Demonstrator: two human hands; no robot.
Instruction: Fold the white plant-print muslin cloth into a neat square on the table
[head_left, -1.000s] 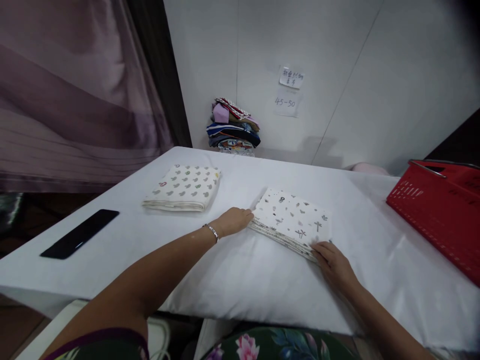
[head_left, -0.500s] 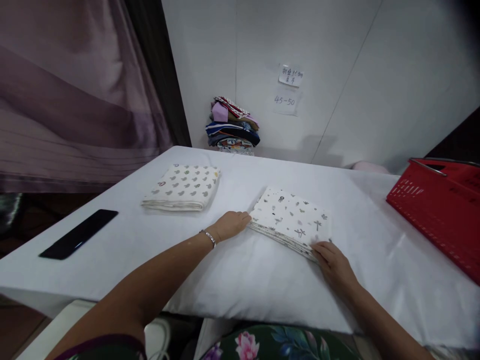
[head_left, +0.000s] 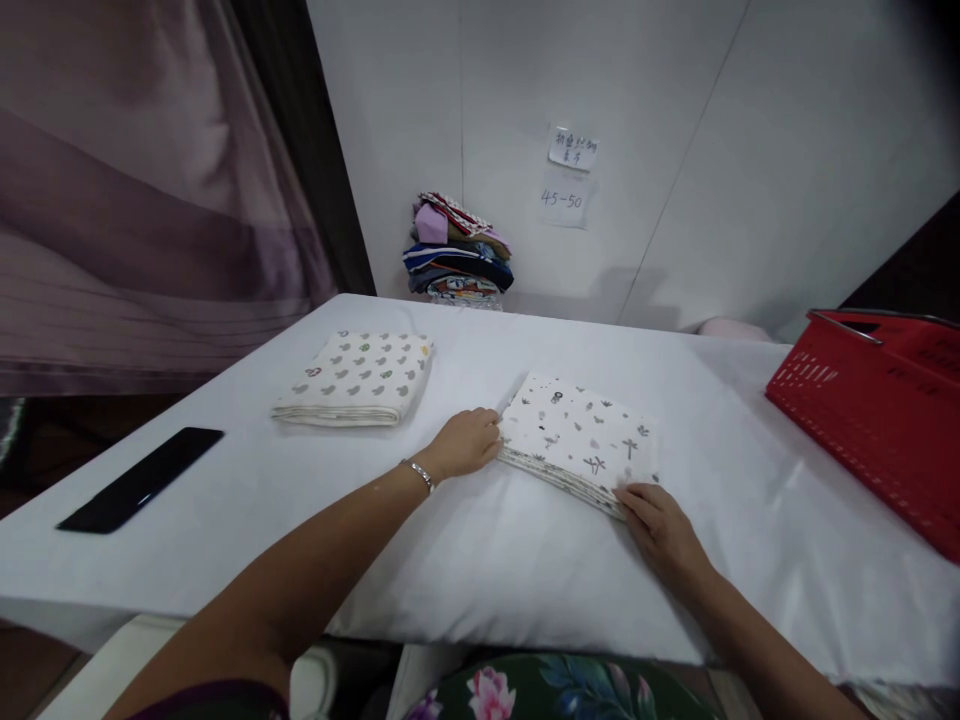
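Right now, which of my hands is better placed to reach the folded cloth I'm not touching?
Likely your left hand: it touches the left end of the palm-tree cloth, nearer the other folded cloth. Your right hand is at the near right corner, farther away.

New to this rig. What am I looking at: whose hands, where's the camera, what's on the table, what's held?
No robot here: these are a person's two bare hands, seen by a camera worn on that person's head, looking forward and down.

On the white-covered table, the left hand is at the near left corner of a folded cloth with palm-tree prints; the right hand is at its near right corner. Both touch it, but whether they pinch or just press is hard to tell.

To the left lie another folded cloth and a flat black object, probably a phone. A red basket stands at the right. Beyond the far edge is a fabric stack.
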